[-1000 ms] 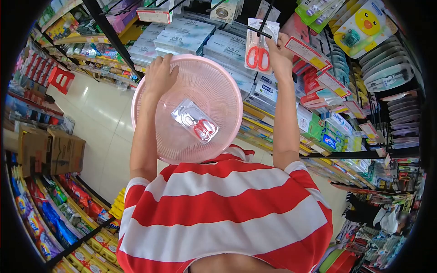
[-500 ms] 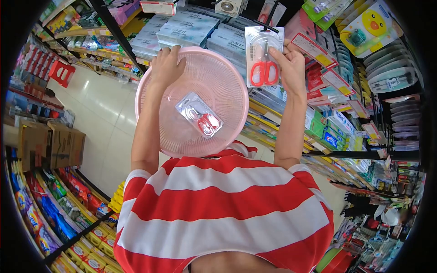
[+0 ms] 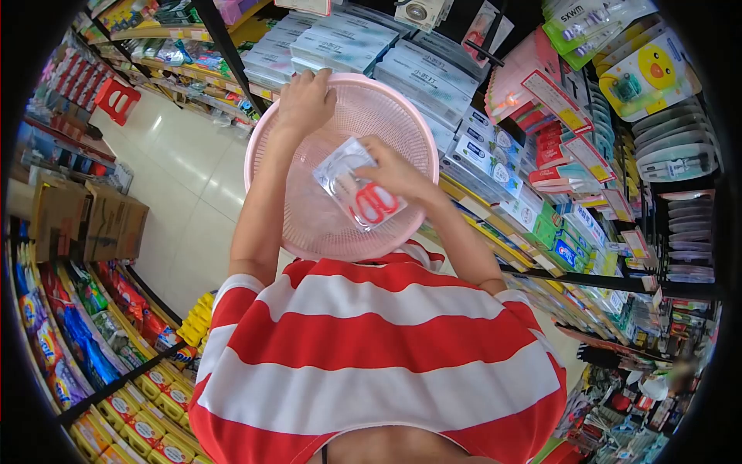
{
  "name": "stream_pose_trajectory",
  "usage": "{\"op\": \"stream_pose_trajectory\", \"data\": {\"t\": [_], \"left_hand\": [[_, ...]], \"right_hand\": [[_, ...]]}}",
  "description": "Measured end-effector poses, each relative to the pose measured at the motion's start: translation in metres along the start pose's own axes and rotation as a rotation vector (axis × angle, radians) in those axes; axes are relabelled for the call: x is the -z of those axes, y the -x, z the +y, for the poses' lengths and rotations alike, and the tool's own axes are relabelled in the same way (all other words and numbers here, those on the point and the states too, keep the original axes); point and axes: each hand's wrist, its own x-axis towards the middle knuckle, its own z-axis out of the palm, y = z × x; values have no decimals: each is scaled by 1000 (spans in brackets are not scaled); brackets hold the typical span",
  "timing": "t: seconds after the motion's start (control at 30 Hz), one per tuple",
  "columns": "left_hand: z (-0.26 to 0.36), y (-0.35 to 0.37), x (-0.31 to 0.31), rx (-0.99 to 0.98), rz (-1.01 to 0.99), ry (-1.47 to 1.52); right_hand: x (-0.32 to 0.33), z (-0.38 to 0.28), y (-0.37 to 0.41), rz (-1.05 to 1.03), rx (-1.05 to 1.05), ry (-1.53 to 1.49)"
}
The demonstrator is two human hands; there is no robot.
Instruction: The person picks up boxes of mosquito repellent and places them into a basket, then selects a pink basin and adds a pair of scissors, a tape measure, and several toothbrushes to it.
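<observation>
My left hand [image 3: 307, 102] is closed over the far rim of a round pink plastic basket [image 3: 297, 240], which sits close in front of my striped shirt. Inside the basket, my right hand [image 3: 393, 168] grips a pack of red-handled scissors [image 3: 372, 204] by its upper part, the handles pointing toward me. Clear plastic covers the pack's silvery-white card. Whatever lies beneath this pack is mostly hidden by it and by my hand.
Beyond the basket, a shelf carries stacked toothpaste boxes [image 3: 423, 73]. Carded goods hang on pegs at the right, with price tags [image 3: 558, 102] jutting out. Cardboard boxes [image 3: 116, 220] and a red stool [image 3: 117, 101] stand along the aisle floor at left.
My right hand has brought the scissors pack from the hanging peg, left and down into the basket. It now covers the scissors pack lying there before. My left hand stays on the rim.
</observation>
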Motion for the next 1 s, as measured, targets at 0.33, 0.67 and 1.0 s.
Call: {"op": "stream_pose_trajectory", "data": {"t": [0.33,0.67,1.0], "left_hand": [[-15,12,12,57,35,-23],[-29,24,27,118,60,-58],[-42,32,29,137,118,-58]], "right_hand": [[72,-21,-39,411,123,249],[157,13,-139,915,91,497],[171,24,-169,1036,252,373]]}}
